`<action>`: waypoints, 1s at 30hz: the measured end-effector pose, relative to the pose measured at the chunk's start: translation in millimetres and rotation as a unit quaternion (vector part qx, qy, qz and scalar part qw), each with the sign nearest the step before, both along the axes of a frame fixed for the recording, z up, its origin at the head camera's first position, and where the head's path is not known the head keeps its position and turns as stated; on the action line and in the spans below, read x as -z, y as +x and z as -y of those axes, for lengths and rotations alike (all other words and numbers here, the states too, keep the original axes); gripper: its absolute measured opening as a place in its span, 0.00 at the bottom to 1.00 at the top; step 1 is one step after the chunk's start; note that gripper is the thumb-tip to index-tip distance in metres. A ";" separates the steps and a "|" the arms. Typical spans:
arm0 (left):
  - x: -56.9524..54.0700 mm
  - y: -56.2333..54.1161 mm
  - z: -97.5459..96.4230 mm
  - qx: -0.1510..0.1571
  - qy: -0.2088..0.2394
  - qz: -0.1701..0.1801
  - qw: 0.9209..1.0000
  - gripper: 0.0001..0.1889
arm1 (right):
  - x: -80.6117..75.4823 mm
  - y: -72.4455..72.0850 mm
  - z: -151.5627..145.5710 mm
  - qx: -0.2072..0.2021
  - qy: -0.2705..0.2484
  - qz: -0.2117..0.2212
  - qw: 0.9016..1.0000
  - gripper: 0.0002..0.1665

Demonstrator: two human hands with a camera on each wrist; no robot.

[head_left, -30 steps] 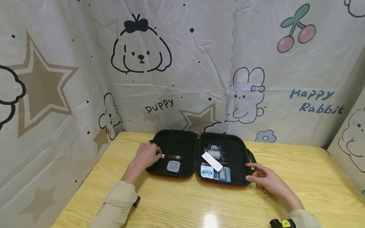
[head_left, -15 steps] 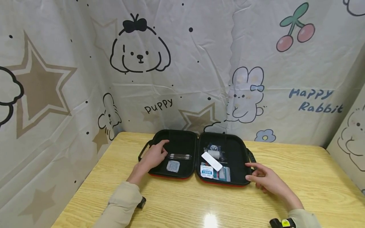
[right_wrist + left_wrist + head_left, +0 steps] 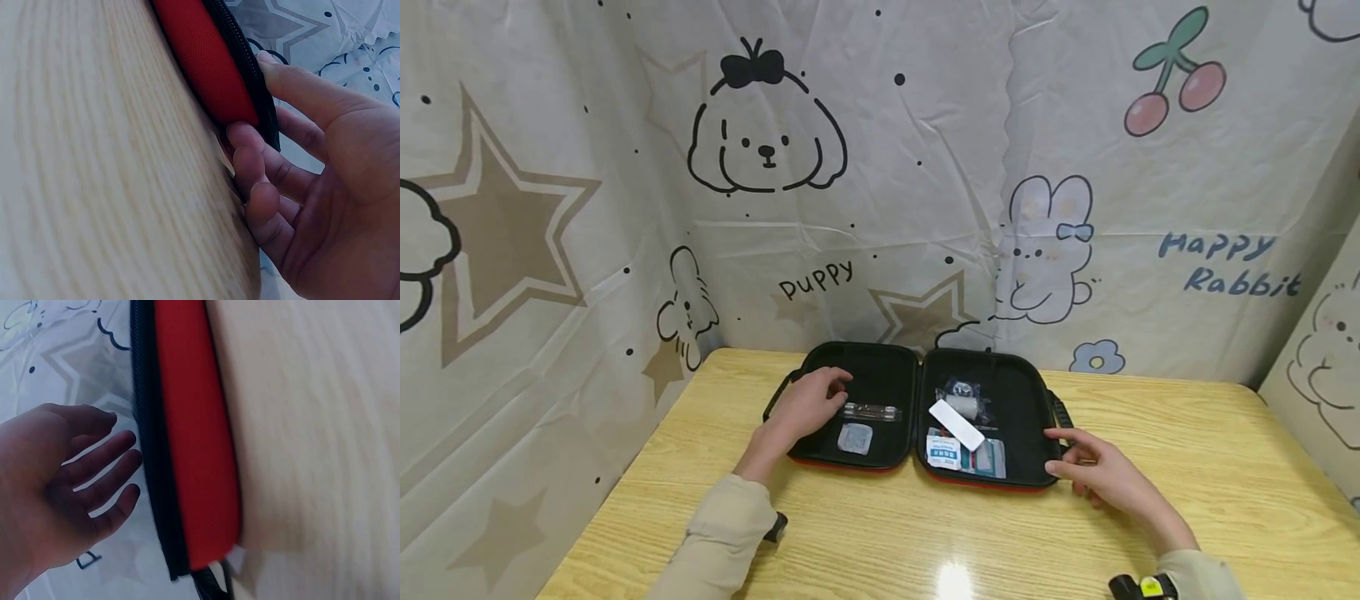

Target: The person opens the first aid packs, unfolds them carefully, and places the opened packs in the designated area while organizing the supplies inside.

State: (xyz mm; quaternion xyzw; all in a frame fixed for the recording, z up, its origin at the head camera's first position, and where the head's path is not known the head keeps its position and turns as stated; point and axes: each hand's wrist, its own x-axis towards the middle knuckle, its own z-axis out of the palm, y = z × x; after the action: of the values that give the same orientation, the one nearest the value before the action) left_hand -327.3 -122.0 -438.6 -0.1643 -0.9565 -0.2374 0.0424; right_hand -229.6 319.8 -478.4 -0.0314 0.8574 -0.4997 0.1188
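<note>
A black-lined case with a red outer shell (image 3: 197, 437) lies spread flat on the table. My left hand (image 3: 808, 402) hovers over its left half (image 3: 880, 367), fingers loosely bent and holding nothing. Close to those fingertips is a slim clear packet (image 3: 874, 412) of brownish sticks with pale ends. A small square whitish packet (image 3: 855, 438) lies in front of it. My right hand (image 3: 1105, 475) grips the case's right front corner. In the right wrist view, the thumb is at the zipped rim (image 3: 250, 69) and the other fingers curl against the shell below.
In the case's right half (image 3: 1026, 417) lie a white flat bar (image 3: 957, 425), a bagged white roll (image 3: 964, 407), a blue-and-white packet (image 3: 943, 452) and a teal-edged packet (image 3: 992, 458). Black handles (image 3: 1062, 412) stick out at both sides. A printed cloth (image 3: 925, 167) hangs behind the table (image 3: 880, 542).
My left hand has let go of the slim stick packet, which now sits farther right in the case. The hand has moved right and its fingers have loosened. My right hand stays put.
</note>
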 end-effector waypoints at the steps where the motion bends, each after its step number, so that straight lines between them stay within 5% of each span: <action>1: -1.3 0.3 -2.6 0.005 -0.001 -0.006 1.000 0.14 | 0.1 -0.1 0.0 0.000 0.001 -0.001 1.000 0.40; 16: -16.9 -3.2 -59.7 0.101 -0.030 -0.018 0.994 0.14 | 1.0 -0.5 -1.4 -0.004 -0.001 -0.001 1.000 0.39; 30: -31.9 -12.8 -116.1 0.177 -0.087 -0.023 0.980 0.14 | 1.4 -0.7 -2.2 -0.010 -0.007 0.001 1.000 0.40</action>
State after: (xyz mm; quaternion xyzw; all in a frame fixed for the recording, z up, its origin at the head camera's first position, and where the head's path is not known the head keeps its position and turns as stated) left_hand -340.1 -5.9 -406.8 -0.3396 -0.9280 -0.1534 0.0074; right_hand -230.3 321.9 -479.8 -0.0402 0.8534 -0.5047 0.1242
